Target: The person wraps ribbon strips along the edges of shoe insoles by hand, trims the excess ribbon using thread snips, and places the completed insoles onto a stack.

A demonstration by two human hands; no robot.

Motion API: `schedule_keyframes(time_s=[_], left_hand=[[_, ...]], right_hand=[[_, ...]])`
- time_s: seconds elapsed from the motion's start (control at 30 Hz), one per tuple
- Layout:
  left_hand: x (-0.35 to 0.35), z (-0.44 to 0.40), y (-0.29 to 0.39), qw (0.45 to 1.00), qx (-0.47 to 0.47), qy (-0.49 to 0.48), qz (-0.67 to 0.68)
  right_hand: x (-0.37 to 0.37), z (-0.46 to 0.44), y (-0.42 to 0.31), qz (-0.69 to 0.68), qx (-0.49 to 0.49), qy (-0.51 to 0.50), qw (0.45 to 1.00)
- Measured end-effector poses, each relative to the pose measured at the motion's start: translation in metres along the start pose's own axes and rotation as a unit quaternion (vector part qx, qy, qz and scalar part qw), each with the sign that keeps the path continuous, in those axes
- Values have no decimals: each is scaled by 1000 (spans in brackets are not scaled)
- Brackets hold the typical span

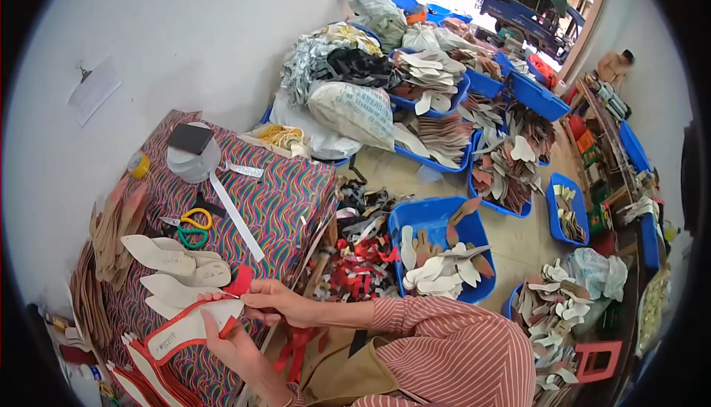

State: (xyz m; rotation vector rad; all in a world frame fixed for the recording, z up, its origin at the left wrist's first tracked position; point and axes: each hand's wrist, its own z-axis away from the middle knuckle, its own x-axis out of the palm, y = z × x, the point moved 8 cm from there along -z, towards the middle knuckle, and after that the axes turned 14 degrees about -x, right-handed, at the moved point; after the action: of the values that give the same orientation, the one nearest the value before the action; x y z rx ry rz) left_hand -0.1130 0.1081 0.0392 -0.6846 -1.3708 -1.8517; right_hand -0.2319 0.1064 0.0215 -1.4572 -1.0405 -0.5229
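Note:
A white insole (194, 328) with red edging lies in my left hand (235, 346), whose thumb presses on its top face. My right hand (278, 301) is closed in a pinch at the insole's end, by a red strip (240, 279). A small thin pale thing shows at those fingertips; its kind is unclear. More red strip (295, 354) hangs below my right hand. White insoles (169, 257) lie just beyond on the patterned tablecloth (278, 185). A stack of red-edged insoles (159, 374) rests close to my left hand.
Scissors (194, 222), a roll of white tape (194, 157) with a dark block on top and yellow tape (138, 164) are on the table. Brown pieces (118, 240) pile at the wall side. Blue bins (437, 213) of insoles and sacks (352, 111) crowd the floor. Another person (613, 66) is far back.

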Motion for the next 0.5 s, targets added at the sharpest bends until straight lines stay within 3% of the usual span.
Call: schedule_keyframes(time_s=[0.2,0.5], left_hand=[[-20,5,9,995,25,92,13],[-6,5,8,1000,18,12,20]], right_hand=[[15,7,-2,-50,11,6,999],[10,8,3,-36,52,35,997]])
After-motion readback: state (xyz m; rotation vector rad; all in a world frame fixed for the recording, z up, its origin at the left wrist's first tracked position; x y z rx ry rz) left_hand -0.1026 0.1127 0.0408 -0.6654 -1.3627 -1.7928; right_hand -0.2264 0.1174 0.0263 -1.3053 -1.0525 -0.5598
